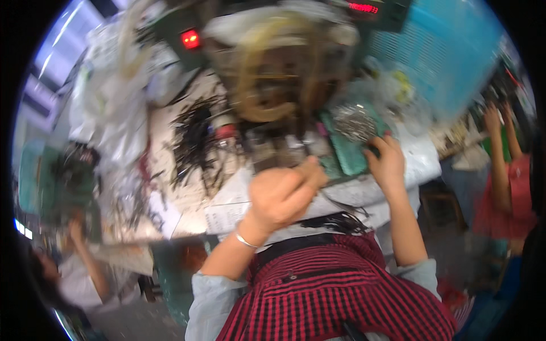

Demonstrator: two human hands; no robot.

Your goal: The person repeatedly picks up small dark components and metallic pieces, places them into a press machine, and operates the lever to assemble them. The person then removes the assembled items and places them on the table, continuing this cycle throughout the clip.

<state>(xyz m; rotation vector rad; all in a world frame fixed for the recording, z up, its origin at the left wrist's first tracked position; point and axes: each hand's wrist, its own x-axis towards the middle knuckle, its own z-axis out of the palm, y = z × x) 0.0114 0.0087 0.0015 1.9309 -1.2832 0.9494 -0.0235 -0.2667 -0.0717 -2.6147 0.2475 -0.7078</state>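
Observation:
My left hand (281, 193) is closed in front of the machine, its thumb and fingertips pressed together. Whatever it pinches is too small and blurred to name. Small shiny metal parts (355, 122) lie heaped in a green tray (350, 156) just right of the machine. At the tray's right edge is my right hand (389, 163), fingers bent and apart, fingertips beside the heap; I see nothing held in it. The machine (278, 74), blurred, has a curved yellowish tube (245, 68) at its front. Short black strands (341, 223) lie at the table edge before me.
Black strips (196, 136) are piled on the table at left, near a red-and-white round item (226, 129). Clear plastic bags (105, 108) heap at far left. A blue basket (438, 51) stands back right. Other people work on both sides, one in a red top (515, 193).

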